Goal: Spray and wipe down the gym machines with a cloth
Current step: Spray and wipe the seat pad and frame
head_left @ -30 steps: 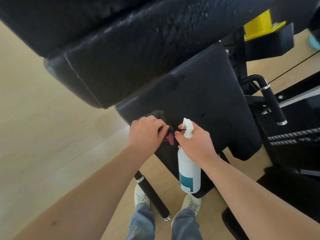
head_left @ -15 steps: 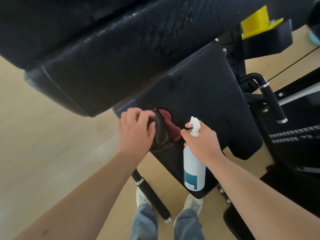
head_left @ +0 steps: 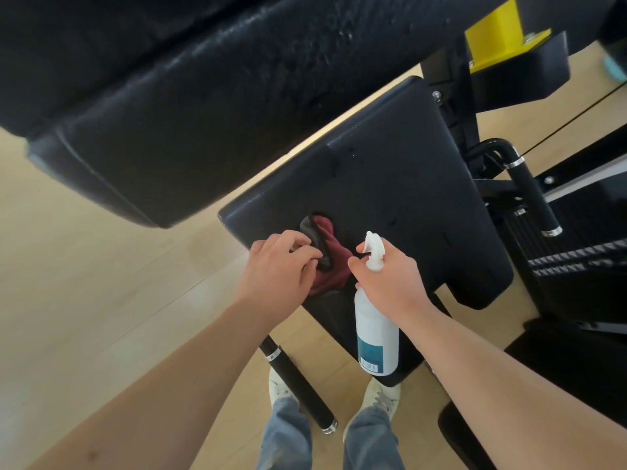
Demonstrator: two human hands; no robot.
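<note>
A person's left hand grips a dark red cloth bunched against the near edge of a black seat pad — the right hand, just beside the cloth, grasps the neck of a white spray bottle hanging over the pad's front.

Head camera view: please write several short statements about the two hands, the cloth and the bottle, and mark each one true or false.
1. The left hand grips a dark red cloth on the black seat pad. True.
2. The right hand holds a white spray bottle near its neck. True.
3. The bottle lies on the floor. False: it hangs about upright in the right hand.
4. The cloth is bright blue. False: it is dark red with a darker part.
5. A yellow part shows on the machine at upper right. True.
</note>
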